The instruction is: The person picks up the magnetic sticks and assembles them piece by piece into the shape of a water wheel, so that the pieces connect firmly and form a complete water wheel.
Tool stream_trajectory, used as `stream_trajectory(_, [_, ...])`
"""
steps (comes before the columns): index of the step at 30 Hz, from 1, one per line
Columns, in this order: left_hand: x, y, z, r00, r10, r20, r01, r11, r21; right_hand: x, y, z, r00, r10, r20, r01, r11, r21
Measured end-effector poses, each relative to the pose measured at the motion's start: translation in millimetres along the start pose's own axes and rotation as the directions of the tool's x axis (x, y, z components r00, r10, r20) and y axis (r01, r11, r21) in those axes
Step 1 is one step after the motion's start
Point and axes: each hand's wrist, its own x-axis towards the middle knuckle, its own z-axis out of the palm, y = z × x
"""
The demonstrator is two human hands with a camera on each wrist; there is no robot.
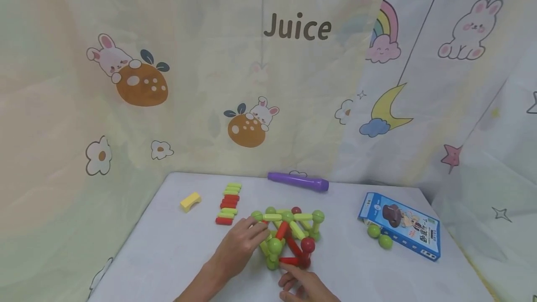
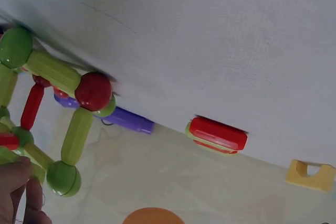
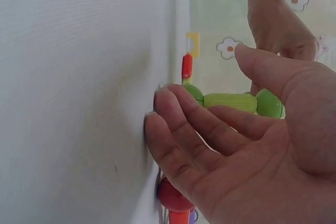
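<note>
You have the frame (image 1: 298, 230) standing on the worktop (image 1: 168, 246), with your left hand (image 1: 240, 241) gripping its upper left side. Your right hand (image 1: 305, 284) is relaxed and grips nothing; its fingers lie at the frame's near base, though how firmly they bear there cannot be told. In my judgement, you should brace that base lightly, press parts in straight and avoid levering, as a sideways load could loosen adjoining joints. The worktop is pale. Left of the frame lie loose rods (image 1: 228, 205) in a column and, farther left, a yellow block (image 1: 190, 201); behind it, a purple stick (image 1: 298, 181); right of it, green balls (image 1: 385, 241) against a blue box (image 1: 407, 225). Printed cloth (image 1: 201, 120) hangs behind the frame.
</note>
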Motion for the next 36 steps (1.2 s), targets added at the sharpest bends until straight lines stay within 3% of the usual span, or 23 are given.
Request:
stream_trajectory(3, [0.3, -0.1, 1.8, 1.0, 0.003, 0.002, -0.003, 1.0, 0.012, -0.1, 0.8, -0.6, 0.999, -0.035, 0.002, 0.035, 0.999, 0.0])
stream_trajectory(5, [0.5, -0.3, 1.7, 1.0, 0.001, -0.001, -0.001, 1.0, 0.015, -4.3, -9.5, -0.9, 0.999, -0.046, -0.008, 0.046, 0.999, -0.003])
stream_trajectory(9, [0.3, -1.0, 1.2, 1.0, -0.018, -0.018, 0.018, 1.0, 0.013, -20.5, -61.0, 1.4, 0.995, -0.055, -0.081, 0.053, 0.998, -0.024])
stream_trajectory(12, [0.0, -2.3, 1.0, 0.993, -0.115, -0.038, 0.114, 0.993, -0.035, -30.4, -101.5, 4.9, 0.987, -0.052, -0.154, 0.044, 0.998, -0.055])
stream_trajectory(13, [0.0, -2.7, 0.9, 0.984, -0.171, -0.039, 0.168, 0.983, -0.069, -31.9, -110.5, 5.9, 0.983, -0.053, -0.176, 0.043, 0.997, -0.063])
stream_trajectory(15, [0.1, -3.4, 0.7, 0.954, -0.298, -0.015, 0.292, 0.944, -0.151, -32.8, -121.7, 8.2, 0.97, -0.081, -0.228, 0.057, 0.993, -0.108])
stream_trajectory(18, [0.0, -2.9, 0.2, 0.891, -0.45, 0.064, 0.449, 0.85, -0.277, -31.4, -127.4, 11.0, 0.942, -0.159, -0.295, 0.108, 0.977, -0.181])
stream_trajectory(20, [-0.3, -2.1, 0.2, 0.86, -0.496, 0.119, 0.505, 0.795, -0.336, -29.0, -126.7, 12.3, 0.923, -0.2, -0.33, 0.133, 0.968, -0.215])
stream_trajectory(23, [-0.9, -0.7, 0.3, 0.837, -0.523, 0.162, 0.539, 0.738, -0.406, -25.5, -125.8, 13.5, 0.908, -0.215, -0.36, 0.141, 0.965, -0.221])
stream_trajectory(26, [-1.1, -0.2, 0.7, 0.832, -0.53, 0.166, 0.542, 0.711, -0.449, -23.0, -126.5, 14.6, 0.894, -0.226, -0.386, 0.141, 0.962, -0.236])
stream_trajectory(31, [-1.6, 1.5, 1.3, 0.828, -0.536, 0.166, 0.545, 0.698, -0.465, -20.3, -128.6, 16.7, 0.872, -0.238, -0.429, 0.124, 0.953, -0.277])
stream_trajectory(36, [0.9, 7.9, 0.8, 0.813, -0.552, 0.185, 0.576, 0.716, -0.395, -16.1, -132.2, 18.9, 0.837, -0.272, -0.474, 0.099, 0.929, -0.357])
